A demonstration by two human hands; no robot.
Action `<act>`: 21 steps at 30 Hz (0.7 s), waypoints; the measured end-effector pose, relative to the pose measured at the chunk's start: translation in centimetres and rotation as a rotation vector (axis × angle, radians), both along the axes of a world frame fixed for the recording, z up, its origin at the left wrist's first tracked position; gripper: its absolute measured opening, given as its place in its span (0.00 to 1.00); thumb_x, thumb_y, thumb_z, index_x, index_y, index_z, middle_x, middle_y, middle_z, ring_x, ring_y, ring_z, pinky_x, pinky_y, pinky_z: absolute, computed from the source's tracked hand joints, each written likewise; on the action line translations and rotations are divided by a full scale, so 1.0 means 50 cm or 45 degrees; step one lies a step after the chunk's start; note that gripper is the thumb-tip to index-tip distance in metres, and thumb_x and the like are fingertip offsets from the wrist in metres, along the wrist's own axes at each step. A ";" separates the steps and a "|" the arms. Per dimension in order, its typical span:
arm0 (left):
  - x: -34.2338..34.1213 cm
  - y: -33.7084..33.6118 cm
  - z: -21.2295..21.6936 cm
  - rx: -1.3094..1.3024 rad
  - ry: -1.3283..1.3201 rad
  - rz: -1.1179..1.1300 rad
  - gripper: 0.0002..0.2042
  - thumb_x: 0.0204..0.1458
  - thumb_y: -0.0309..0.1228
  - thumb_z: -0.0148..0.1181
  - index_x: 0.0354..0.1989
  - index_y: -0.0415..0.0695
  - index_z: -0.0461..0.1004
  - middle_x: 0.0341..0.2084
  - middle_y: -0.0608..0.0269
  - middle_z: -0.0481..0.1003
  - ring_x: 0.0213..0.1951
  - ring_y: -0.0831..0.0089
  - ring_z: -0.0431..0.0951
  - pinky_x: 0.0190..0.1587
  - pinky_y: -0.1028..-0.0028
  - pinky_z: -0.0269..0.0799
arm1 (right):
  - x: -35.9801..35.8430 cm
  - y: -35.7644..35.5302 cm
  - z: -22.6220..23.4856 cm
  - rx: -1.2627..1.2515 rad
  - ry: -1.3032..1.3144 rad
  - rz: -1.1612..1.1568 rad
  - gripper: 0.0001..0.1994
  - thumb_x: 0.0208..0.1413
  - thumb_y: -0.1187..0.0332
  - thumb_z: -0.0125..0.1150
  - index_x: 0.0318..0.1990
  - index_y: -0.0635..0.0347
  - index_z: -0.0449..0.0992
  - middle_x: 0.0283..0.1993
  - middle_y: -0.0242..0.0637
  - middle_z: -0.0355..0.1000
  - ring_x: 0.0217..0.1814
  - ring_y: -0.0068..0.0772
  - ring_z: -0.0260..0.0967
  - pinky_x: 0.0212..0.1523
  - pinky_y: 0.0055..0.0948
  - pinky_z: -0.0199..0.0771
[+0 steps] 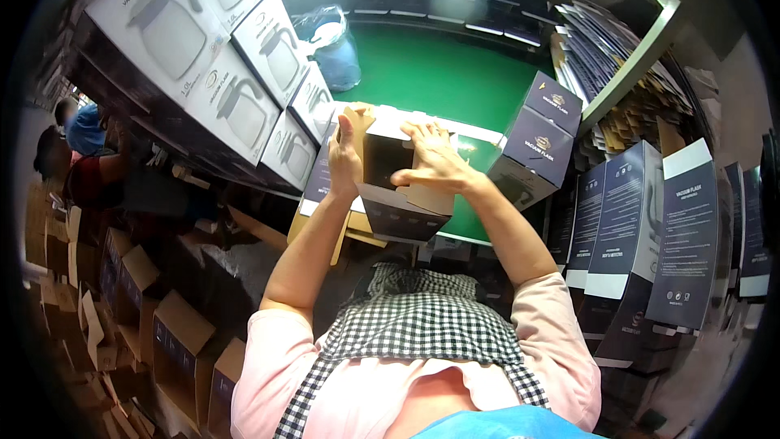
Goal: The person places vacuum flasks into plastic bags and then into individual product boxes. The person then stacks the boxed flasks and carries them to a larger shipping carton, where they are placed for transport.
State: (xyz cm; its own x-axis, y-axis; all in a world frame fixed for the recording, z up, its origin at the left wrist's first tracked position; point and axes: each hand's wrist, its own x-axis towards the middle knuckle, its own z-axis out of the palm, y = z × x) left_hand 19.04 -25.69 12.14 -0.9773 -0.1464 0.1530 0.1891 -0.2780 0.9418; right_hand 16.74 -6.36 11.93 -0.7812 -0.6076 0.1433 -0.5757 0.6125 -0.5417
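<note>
On the green-topped bench in front of me stands a dark printed carton, its top unfolded and its brown cardboard inside showing. My left hand lies flat along the carton's left side with the fingers stretched out, beside a raised brown flap. Across the carton's right side reaches my right hand, fingers spread, touching the flap there. Neither hand is closed round anything. The bottom of the carton is in shadow, so its contents cannot be made out.
White flask boxes are stacked high at left. A bag-lined bin stands behind them. Two dark closed boxes sit at right, near flattened cartons. Open cartons cover the lower left; a person is farther off.
</note>
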 end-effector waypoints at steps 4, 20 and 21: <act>0.002 -0.017 -0.007 -0.023 -0.085 0.070 0.30 0.66 0.57 0.36 0.54 0.40 0.70 0.44 0.61 0.75 0.44 0.76 0.74 0.51 0.75 0.69 | 0.035 0.020 -0.035 -0.020 0.188 0.020 0.40 0.54 0.38 0.56 0.65 0.60 0.64 0.72 0.55 0.52 0.79 0.60 0.35 0.74 0.60 0.23; -0.029 0.051 -0.043 -1.438 -0.276 -0.355 0.54 0.33 0.42 0.79 0.72 0.56 0.51 0.53 0.36 0.68 0.56 0.43 0.70 0.61 0.57 0.67 | 0.057 0.090 -0.452 -1.240 -1.221 -1.220 0.29 0.61 0.56 0.57 0.64 0.63 0.61 0.61 0.48 0.64 0.66 0.45 0.61 0.63 0.43 0.62; -0.022 0.043 -0.048 -1.466 -0.275 -0.305 0.54 0.35 0.43 0.78 0.72 0.55 0.50 0.53 0.35 0.68 0.55 0.42 0.71 0.61 0.57 0.67 | 0.072 0.065 -0.455 -1.303 -1.494 -1.202 0.28 0.61 0.54 0.57 0.63 0.60 0.63 0.61 0.44 0.65 0.63 0.41 0.63 0.61 0.44 0.64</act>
